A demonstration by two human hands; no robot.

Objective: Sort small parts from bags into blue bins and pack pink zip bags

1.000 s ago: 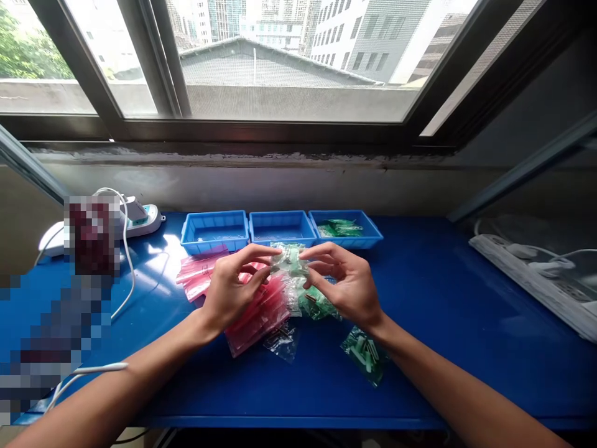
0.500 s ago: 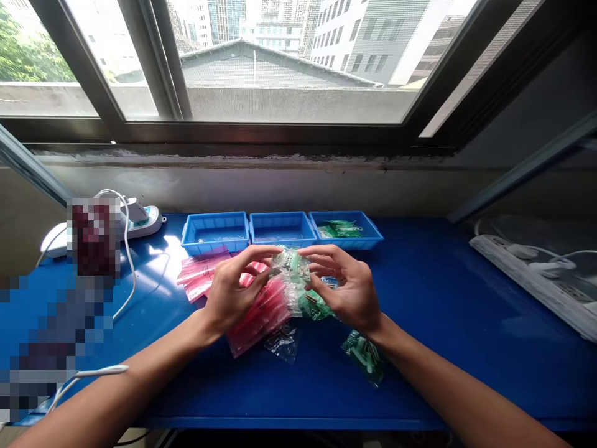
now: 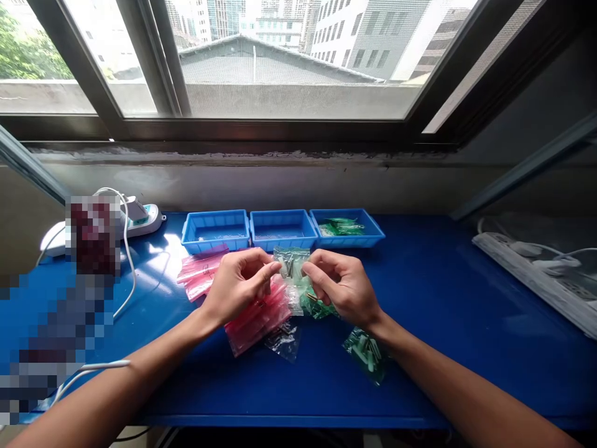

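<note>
Between my hands is a small greenish see-through plastic bag (image 3: 291, 262) with small metal-looking parts inside. My left hand (image 3: 240, 283) is closed in a pinch at its left edge. The fingers of my right hand (image 3: 345, 286) are curled and pinch its right edge. Below it lie a clear bag (image 3: 293, 302) and a green bag (image 3: 317, 305) holding brass-coloured pieces, partly hidden by my right hand. Pink bags (image 3: 259, 320) are spread under my left hand, and some are covered by it.
Three blue trays stand along the back; the right tray (image 3: 380, 233) holds green bags. A clear bag of screw-like parts (image 3: 283, 339) and a green bag (image 3: 366, 354) lie near the front. Power strips (image 3: 536, 274) and white cables (image 3: 130, 274) flank the blue table (image 3: 433, 311).
My fingers have drawn in from a wider spread to tight pinches at the bag's sides. The bag now hangs flatter, with its front showing more.
</note>
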